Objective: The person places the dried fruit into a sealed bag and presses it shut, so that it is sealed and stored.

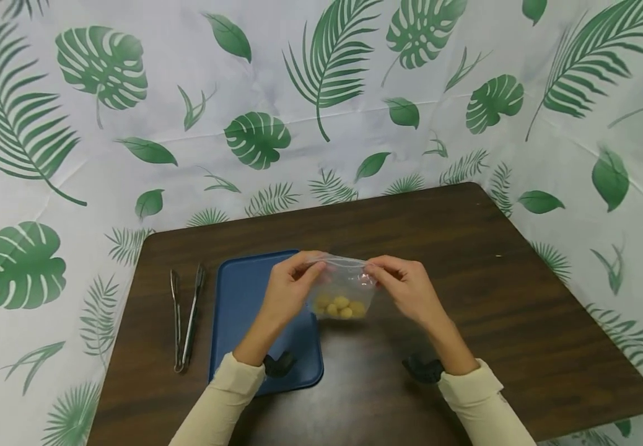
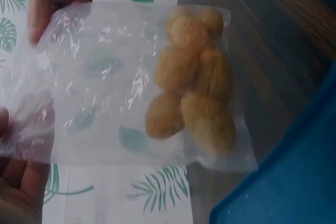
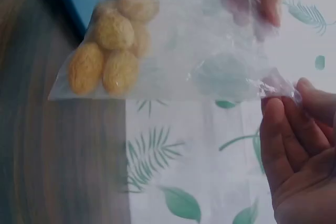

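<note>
A clear plastic zip bag [image 1: 339, 279] hangs between both hands, above the table by the tray's right edge. Several small, rounded yellow-brown pieces that look like baby potatoes [image 1: 341, 306] lie gathered at its bottom, seen closely through the plastic in both wrist views. My left hand [image 1: 289, 285] pinches the top left corner of the bag between thumb and fingers. At the top right corner, my right hand [image 1: 407, 288] pinches the plastic the same way; the right wrist view shows thumb and fingertips [image 3: 274, 109] on the gathered edge. The bag's upper part holds only air and wrinkled film.
A blue tray [image 1: 243, 310] lies flat on the dark wooden table [image 1: 411, 229], partly under my left forearm. Metal tongs [image 1: 189, 328] rest left of the tray, arms spread, tips pointing away. A leaf-printed white cloth [image 1: 188, 167] stands behind and beside the table.
</note>
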A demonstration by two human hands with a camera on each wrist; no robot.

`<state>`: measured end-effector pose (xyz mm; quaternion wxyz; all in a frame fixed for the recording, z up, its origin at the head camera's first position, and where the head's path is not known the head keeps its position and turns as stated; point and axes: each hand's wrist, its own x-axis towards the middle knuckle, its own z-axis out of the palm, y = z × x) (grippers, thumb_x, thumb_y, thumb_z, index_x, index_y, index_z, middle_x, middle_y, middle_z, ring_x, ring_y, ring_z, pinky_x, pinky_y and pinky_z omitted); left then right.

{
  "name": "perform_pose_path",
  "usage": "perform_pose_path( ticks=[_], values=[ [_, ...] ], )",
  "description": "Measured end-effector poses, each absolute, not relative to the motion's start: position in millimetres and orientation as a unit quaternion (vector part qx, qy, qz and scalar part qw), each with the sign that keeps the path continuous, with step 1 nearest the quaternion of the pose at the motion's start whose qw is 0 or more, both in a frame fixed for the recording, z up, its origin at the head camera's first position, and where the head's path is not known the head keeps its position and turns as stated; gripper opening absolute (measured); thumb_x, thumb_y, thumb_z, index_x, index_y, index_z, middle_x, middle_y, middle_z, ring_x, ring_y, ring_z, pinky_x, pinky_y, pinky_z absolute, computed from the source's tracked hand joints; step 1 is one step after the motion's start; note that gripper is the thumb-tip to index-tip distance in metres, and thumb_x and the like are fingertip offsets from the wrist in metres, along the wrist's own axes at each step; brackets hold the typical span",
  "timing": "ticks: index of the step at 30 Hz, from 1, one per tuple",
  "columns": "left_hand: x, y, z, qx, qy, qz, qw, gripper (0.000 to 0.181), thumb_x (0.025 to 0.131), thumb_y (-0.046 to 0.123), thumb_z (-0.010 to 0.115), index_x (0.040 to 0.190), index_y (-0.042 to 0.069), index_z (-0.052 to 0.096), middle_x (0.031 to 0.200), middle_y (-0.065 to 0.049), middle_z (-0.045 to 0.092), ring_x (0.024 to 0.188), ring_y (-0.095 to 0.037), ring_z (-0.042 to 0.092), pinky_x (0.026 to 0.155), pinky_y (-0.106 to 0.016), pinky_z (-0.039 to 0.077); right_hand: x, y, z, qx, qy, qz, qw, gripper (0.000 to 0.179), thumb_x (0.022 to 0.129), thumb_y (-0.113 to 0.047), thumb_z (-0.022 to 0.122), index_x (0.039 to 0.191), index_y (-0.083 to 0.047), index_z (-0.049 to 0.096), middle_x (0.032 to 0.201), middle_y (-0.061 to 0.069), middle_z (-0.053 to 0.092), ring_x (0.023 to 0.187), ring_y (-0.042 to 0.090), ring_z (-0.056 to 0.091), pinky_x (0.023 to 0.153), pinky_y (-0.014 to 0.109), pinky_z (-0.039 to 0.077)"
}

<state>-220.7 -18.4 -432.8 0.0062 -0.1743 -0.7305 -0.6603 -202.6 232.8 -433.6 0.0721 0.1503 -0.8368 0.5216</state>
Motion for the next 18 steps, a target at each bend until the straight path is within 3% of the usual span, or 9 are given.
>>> perform_pose_path(
  ticks=[4, 6, 9, 11, 13, 15, 18],
  values=[
    [-209.2, -31.0, -437.9, -0.199, -0.754, -0.625, -0.011, 0.019, 0.101, 0.018, 0.066, 0.112, 0.009, 0.080, 0.101, -0.011, 0.080, 0.082, -0.016, 0.074, 0.074, -0.030, 0.060, -195.5, 232.6, -439.4, 0.182, -0.841, 0.502, 0.086, 0.014, 0.101, -0.015, 0.067, 0.105, -0.013, 0.080, 0.083, 0.000, 0.076, 0.068, 0.019, 0.067, 0.060, 0.026, 0.054],
    [-200.0, -39.7, -439.9, -0.205, -0.773, -0.600, -0.015, 0.018, 0.101, 0.018, 0.067, 0.109, 0.011, 0.082, 0.085, -0.007, 0.078, 0.065, -0.009, 0.063, 0.062, -0.025, 0.052, -192.8, 231.7, -441.9, 0.211, -0.836, 0.499, 0.083, 0.013, 0.100, -0.013, 0.068, 0.102, -0.012, 0.081, 0.082, 0.000, 0.077, 0.066, 0.017, 0.067, 0.060, 0.026, 0.055],
    [-188.3, -46.3, -443.0, -0.207, -0.792, -0.574, -0.024, 0.017, 0.100, 0.017, 0.068, 0.108, 0.013, 0.082, 0.076, -0.004, 0.074, 0.054, -0.004, 0.043, 0.052, -0.023, 0.037, -187.9, 233.6, -445.7, 0.240, -0.830, 0.499, 0.068, 0.013, 0.099, -0.011, 0.069, 0.100, -0.011, 0.081, 0.082, 0.000, 0.078, 0.066, 0.016, 0.067, 0.061, 0.027, 0.056],
    [-183.7, -45.8, -444.1, -0.209, -0.800, -0.562, -0.024, 0.016, 0.099, 0.018, 0.069, 0.109, 0.014, 0.082, 0.077, -0.004, 0.074, 0.054, -0.003, 0.048, 0.053, -0.022, 0.040, -183.2, 236.6, -447.0, 0.243, -0.828, 0.503, 0.053, 0.013, 0.099, -0.013, 0.069, 0.101, -0.011, 0.081, 0.085, 0.000, 0.079, 0.068, 0.016, 0.069, 0.062, 0.027, 0.057],
    [-181.5, -41.5, -444.3, -0.217, -0.808, -0.548, -0.019, 0.016, 0.099, 0.020, 0.071, 0.109, 0.016, 0.082, 0.090, -0.003, 0.080, 0.066, -0.005, 0.064, 0.062, -0.023, 0.050, -177.7, 240.7, -447.6, 0.235, -0.832, 0.502, 0.038, 0.014, 0.100, -0.017, 0.069, 0.104, -0.011, 0.081, 0.090, 0.001, 0.080, 0.072, 0.018, 0.072, 0.065, 0.027, 0.058],
    [-180.8, -34.3, -445.8, -0.226, -0.812, -0.539, -0.014, 0.015, 0.097, 0.023, 0.073, 0.107, 0.017, 0.082, 0.094, -0.002, 0.081, 0.074, -0.013, 0.071, 0.066, -0.025, 0.054, -171.4, 245.0, -447.3, 0.224, -0.838, 0.496, 0.028, 0.016, 0.100, -0.020, 0.070, 0.108, -0.011, 0.081, 0.093, 0.001, 0.080, 0.074, 0.016, 0.072, 0.066, 0.027, 0.058],
    [-180.4, -20.2, -450.8, -0.248, -0.805, -0.539, -0.007, 0.012, 0.096, 0.024, 0.075, 0.101, 0.017, 0.082, 0.087, 0.000, 0.080, 0.073, -0.016, 0.072, 0.066, -0.026, 0.054, -163.0, 252.5, -447.6, 0.225, -0.849, 0.477, 0.033, 0.018, 0.099, -0.021, 0.070, 0.109, -0.011, 0.080, 0.095, 0.001, 0.080, 0.072, 0.016, 0.071, 0.065, 0.026, 0.058]
  ],
)
